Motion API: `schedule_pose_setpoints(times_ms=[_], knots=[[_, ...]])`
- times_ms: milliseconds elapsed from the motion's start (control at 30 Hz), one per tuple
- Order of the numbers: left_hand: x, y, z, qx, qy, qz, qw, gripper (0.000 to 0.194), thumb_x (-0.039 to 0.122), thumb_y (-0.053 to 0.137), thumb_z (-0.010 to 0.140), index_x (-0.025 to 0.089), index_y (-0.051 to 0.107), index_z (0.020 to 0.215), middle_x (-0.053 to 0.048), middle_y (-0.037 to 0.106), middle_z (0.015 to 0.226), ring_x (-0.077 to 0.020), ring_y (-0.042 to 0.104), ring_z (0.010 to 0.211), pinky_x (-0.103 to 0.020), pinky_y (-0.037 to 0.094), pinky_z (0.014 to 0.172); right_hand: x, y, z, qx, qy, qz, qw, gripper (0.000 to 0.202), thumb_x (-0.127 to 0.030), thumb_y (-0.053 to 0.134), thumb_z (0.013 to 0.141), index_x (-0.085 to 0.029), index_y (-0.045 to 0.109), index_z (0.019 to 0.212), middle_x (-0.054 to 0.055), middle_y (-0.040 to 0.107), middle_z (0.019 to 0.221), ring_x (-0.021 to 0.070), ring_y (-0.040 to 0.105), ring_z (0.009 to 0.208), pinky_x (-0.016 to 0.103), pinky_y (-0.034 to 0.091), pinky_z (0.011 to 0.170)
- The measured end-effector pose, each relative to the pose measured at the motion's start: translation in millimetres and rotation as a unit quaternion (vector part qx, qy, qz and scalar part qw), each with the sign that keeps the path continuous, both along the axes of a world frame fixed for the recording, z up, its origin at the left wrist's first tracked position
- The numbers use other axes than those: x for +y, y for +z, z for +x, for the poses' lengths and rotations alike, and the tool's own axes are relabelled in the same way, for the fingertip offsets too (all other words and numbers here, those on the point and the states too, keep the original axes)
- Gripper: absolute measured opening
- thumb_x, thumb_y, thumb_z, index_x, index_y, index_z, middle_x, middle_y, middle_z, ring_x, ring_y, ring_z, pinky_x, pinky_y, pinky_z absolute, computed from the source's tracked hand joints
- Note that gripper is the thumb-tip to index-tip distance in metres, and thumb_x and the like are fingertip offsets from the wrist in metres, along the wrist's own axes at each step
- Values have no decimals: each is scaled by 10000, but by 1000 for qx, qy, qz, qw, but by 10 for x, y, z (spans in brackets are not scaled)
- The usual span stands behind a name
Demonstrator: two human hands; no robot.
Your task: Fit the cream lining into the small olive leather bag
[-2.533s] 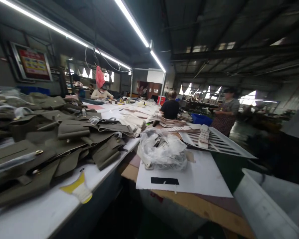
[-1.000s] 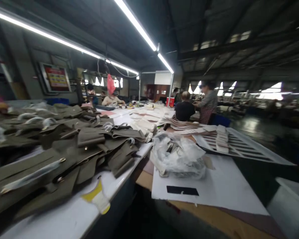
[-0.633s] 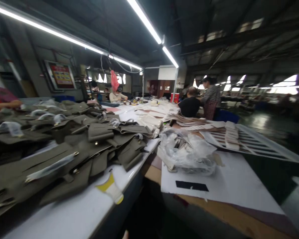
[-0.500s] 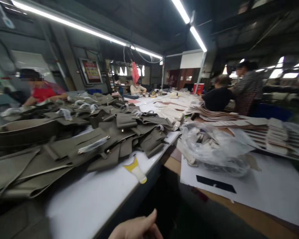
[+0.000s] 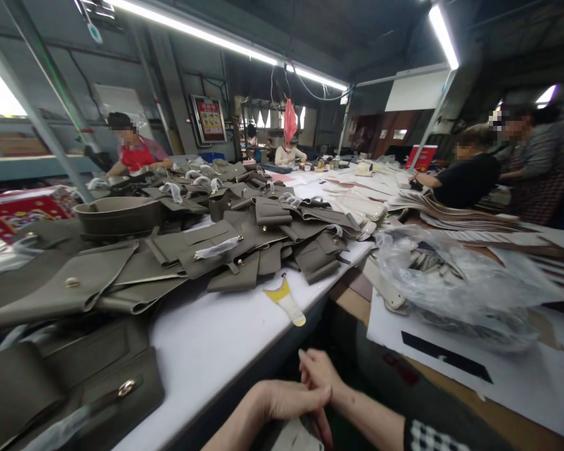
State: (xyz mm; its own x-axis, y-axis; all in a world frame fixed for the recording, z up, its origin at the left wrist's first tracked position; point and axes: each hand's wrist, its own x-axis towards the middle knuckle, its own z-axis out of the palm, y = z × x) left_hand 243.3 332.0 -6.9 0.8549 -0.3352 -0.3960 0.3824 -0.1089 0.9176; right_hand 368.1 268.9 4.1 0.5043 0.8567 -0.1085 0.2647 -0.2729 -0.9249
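My left hand [image 5: 294,401] is low in the middle, over the gap between two tables. Its thumb stretches to the right against my right wrist, and its fingers hang down apart from the thumb. My right hand [image 5: 320,371] lies just beyond it with curled fingers; what they hold, if anything, is hidden. Under my left hand shows a pale grey piece [image 5: 297,436], partly cut off by the frame. Nearest on the left table is a yellow and white forked piece [image 5: 286,302]. Dark olive leather-like bag parts [image 5: 230,241] with metal studs are heaped beyond it.
The white left table [image 5: 192,338] has its edge beside my hands. On the right table lie a clear plastic bag [image 5: 455,282] of pale parts and a black strip [image 5: 444,356]. Stacked pale strips [image 5: 455,216] sit behind. Several people work around the tables.
The view has swung left, so the tables sit further right in it. My right hand has come into view, and my left hand now lies across its wrist.
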Motion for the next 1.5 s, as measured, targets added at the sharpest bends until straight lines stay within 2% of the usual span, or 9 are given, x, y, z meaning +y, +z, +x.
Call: schedule_pose_setpoints(times_ms=[133, 267, 433, 600, 800, 933, 1067, 1300, 1500], knots=[[15, 47, 14, 47, 0, -1, 999, 1007, 888, 61, 753, 177, 767, 847, -103, 716, 757, -275, 674, 800, -447, 486, 929, 503, 170, 341, -176, 28, -37, 983, 254, -387, 511, 972, -164, 626, 929, 39, 658, 903, 199, 619, 904, 368, 481, 874], [28, 22, -1, 57, 29, -18, 998, 966, 905, 143, 744, 171, 744, 927, -96, 711, 764, -268, 656, 828, -449, 464, 941, 1054, 163, 424, -280, 93, -98, 950, 526, -477, 726, 780, -148, 564, 1157, 167, 611, 1207, 319, 556, 1146, 400, 412, 962], [62, -11, -19, 72, 44, -27, 996, 816, 892, 367, 724, 179, 701, 938, -74, 709, 822, -238, 637, 834, -417, 455, 927, 1236, 68, 360, -310, 170, -165, 921, 559, -342, 714, 757, -103, 530, 1228, 198, 625, 1199, 336, 577, 1133, 449, 436, 954], [72, -66, -1, 104, 23, -55, 993, 641, 533, 889, 495, 214, 641, 992, -14, 708, 883, -228, 643, 900, -371, 488, 857, 691, 212, 612, -241, 231, -165, 928, 351, -161, 610, 732, -131, 594, 1081, 150, 641, 1188, 308, 577, 1140, 406, 463, 947], [71, -115, 14, 130, 13, -81, 988, 765, 273, 942, 385, 214, 594, 1064, 6, 709, 895, -192, 646, 850, -323, 491, 798, -624, 353, 910, -3, 296, -213, 931, 325, -365, 530, 816, -111, 576, 1014, 113, 711, 919, 191, 688, 729, 275, 564, 609], [79, -89, 15, 129, 11, -78, 988, 807, 274, 933, 415, 202, 572, 1134, -8, 711, 932, -202, 646, 879, -328, 492, 816, -1229, 260, 749, 163, 345, -311, 870, 394, -510, 527, 857, -134, 608, 768, 43, 658, 629, 94, 550, 419, 172, 419, 398], [90, -54, 8, 125, 11, -66, 990, 888, 298, 925, 459, 188, 527, 1246, -24, 710, 995, -224, 652, 957, -330, 482, 871, -1342, 133, 416, 216, 368, -353, 833, 329, -457, 547, 853, -143, 647, 838, 10, 637, 632, 96, 528, 433, 173, 405, 398], [97, -29, 12, 115, 5, -56, 992, 942, 341, 916, 486, 169, 503, 1314, -47, 718, 1042, -270, 646, 1034, -369, 486, 907, -1431, 268, 415, -111, 328, -258, 902, 972, -426, 831, 610, -270, 388, 1460, 103, 594, 1278, 318, 559, 1148, 424, 442, 973], [86, -21, 40, 128, -8, -41, 991, 1160, 340, 910, 476, 97, 339, 1455, -105, 709, 1097, -268, 655, 998, -356, 517, 848, -1548, 406, 441, -3, 354, -270, 895, 196, -318, 525, 894, -180, 663, 911, 22, 652, 825, 179, 637, 724, 276, 491, 665]])
